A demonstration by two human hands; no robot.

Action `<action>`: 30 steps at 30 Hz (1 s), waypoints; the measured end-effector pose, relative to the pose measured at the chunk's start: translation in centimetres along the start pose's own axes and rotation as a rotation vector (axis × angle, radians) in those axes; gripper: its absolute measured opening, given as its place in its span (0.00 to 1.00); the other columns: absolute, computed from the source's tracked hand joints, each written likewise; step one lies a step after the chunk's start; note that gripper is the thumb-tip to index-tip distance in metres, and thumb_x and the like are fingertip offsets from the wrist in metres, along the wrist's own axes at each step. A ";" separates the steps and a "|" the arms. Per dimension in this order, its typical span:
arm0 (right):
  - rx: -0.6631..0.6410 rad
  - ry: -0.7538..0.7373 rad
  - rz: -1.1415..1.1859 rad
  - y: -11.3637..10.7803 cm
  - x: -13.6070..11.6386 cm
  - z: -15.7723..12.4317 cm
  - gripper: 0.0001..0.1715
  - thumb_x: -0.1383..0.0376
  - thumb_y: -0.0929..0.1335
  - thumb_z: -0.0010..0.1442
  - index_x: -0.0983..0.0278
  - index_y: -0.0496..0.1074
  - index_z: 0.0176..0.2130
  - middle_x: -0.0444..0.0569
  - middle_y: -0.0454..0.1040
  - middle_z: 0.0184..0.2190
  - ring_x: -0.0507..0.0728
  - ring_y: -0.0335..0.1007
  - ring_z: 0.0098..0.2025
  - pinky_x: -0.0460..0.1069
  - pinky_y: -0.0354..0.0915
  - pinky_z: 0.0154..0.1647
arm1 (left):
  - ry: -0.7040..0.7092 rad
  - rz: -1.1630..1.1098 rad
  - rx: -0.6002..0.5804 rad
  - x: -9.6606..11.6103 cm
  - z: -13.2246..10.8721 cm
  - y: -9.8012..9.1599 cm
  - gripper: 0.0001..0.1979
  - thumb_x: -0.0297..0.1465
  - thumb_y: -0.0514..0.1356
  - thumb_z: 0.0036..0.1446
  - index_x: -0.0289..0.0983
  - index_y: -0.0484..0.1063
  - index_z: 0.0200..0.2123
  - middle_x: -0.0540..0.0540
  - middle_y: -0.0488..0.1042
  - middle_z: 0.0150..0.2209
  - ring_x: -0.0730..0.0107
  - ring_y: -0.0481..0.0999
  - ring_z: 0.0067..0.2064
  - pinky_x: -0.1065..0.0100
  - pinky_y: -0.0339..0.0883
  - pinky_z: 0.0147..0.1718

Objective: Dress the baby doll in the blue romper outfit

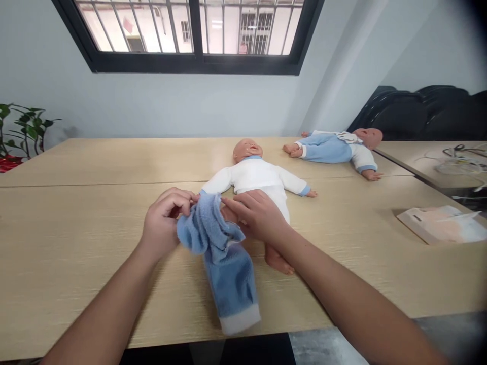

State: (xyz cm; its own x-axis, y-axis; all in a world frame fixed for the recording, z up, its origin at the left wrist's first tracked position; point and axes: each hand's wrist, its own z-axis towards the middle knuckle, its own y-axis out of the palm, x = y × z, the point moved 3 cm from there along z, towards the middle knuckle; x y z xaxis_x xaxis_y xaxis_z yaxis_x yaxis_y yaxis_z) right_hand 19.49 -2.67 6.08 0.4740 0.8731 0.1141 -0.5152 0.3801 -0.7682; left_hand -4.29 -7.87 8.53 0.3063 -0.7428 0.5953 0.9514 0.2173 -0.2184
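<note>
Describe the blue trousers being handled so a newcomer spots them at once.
Find the wooden table below the window. Near its front edge, between left hand and right hand, are the blue trousers, white cuff nearest you. Unlike the pair worn by the far-right doll, these are bunched up.

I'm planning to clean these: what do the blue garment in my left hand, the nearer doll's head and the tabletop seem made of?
Blue garment: apparently soft fleece or terry fabric, judging by its fuzzy nap and thick folds.
Nearer doll's head: probably smooth vinyl or similar plastic, given its moulded features and slight sheen.
Tabletop: likely satin wood-look laminate, from its pale streaks; possibly veneer.
</note>
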 end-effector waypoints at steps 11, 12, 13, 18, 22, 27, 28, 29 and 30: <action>-0.059 0.000 0.000 -0.4 -0.3 0.3 0.18 0.64 0.65 0.72 0.64 0.72 0.59 0.53 0.77 0.41 0.61 0.67 0.41 0.57 0.61 0.42 | -0.011 0.046 -0.284 -1.0 -0.6 -0.4 0.11 0.30 0.69 0.63 0.41 0.79 0.48 0.39 0.84 0.51 0.56 0.83 0.55 0.55 0.77 0.56; -0.075 -0.011 -0.010 -0.3 -0.4 0.3 0.15 0.65 0.65 0.72 0.64 0.73 0.56 0.52 0.77 0.40 0.61 0.66 0.41 0.57 0.62 0.42 | -0.043 0.021 -0.306 -1.0 -0.8 -0.1 0.13 0.30 0.69 0.62 0.41 0.78 0.50 0.38 0.83 0.52 0.55 0.83 0.56 0.55 0.77 0.56; -0.085 -0.025 -0.018 -0.1 -0.5 0.2 0.12 0.65 0.64 0.73 0.64 0.74 0.52 0.53 0.77 0.40 0.62 0.66 0.41 0.57 0.62 0.43 | -0.078 -0.019 -0.318 -1.1 -1.0 0.3 0.14 0.31 0.70 0.62 0.41 0.77 0.51 0.38 0.83 0.52 0.55 0.83 0.56 0.55 0.77 0.56; -0.042 -0.064 0.007 0.5 -0.7 -0.1 0.09 0.65 0.64 0.73 0.64 0.74 0.44 0.54 0.76 0.39 0.62 0.66 0.41 0.57 0.65 0.44 | -0.160 -0.236 -0.078 -1.1 -1.7 2.1 0.15 0.38 0.67 0.66 0.44 0.60 0.39 0.47 0.85 0.45 0.60 0.84 0.48 0.53 0.79 0.49; 0.005 -0.045 0.098 0.6 -0.6 -0.1 0.12 0.64 0.62 0.74 0.65 0.73 0.47 0.54 0.77 0.38 0.62 0.68 0.40 0.58 0.66 0.44 | 0.088 0.136 0.214 -0.1 -1.6 1.4 0.19 0.31 0.69 0.63 0.41 0.60 0.29 0.49 0.73 0.36 0.66 0.76 0.40 0.61 0.73 0.38; 0.022 0.018 0.168 0.5 -0.3 0.0 0.14 0.64 0.61 0.74 0.65 0.71 0.54 0.53 0.78 0.38 0.61 0.72 0.40 0.57 0.68 0.46 | 0.289 0.129 0.262 1.1 -1.2 -0.1 0.25 0.24 0.72 0.57 0.38 0.56 0.24 0.51 0.63 0.31 0.71 0.71 0.32 0.65 0.70 0.27; 0.028 0.010 0.157 0.5 -0.4 -0.1 0.14 0.64 0.61 0.75 0.66 0.72 0.54 0.53 0.78 0.38 0.62 0.72 0.41 0.57 0.69 0.47 | 0.299 0.101 0.245 1.3 -1.1 -0.3 0.26 0.24 0.73 0.56 0.38 0.56 0.23 0.51 0.64 0.33 0.70 0.75 0.35 0.64 0.73 0.28; 0.031 0.004 0.152 0.5 -0.4 -0.1 0.14 0.64 0.62 0.75 0.66 0.72 0.54 0.53 0.78 0.38 0.62 0.73 0.41 0.57 0.69 0.47 | 0.303 0.089 0.219 1.4 -0.9 -0.4 0.25 0.23 0.73 0.56 0.37 0.57 0.23 0.50 0.67 0.35 0.68 0.79 0.38 0.63 0.77 0.31; 0.031 0.007 0.154 0.5 -0.4 -0.2 0.14 0.64 0.62 0.74 0.65 0.73 0.54 0.54 0.79 0.39 0.62 0.73 0.42 0.58 0.70 0.48 | 0.300 0.088 0.178 1.4 -0.8 -0.5 0.23 0.24 0.73 0.56 0.38 0.59 0.24 0.50 0.69 0.38 0.64 0.82 0.42 0.60 0.81 0.36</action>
State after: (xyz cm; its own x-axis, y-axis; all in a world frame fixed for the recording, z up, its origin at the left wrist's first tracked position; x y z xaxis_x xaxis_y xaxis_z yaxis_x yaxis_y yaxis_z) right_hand 19.15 -2.90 5.49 0.3925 0.9197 -0.0080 -0.6040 0.2513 -0.7563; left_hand -4.33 -9.54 8.87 0.3891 -0.8634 0.3213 0.9207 0.3758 -0.1052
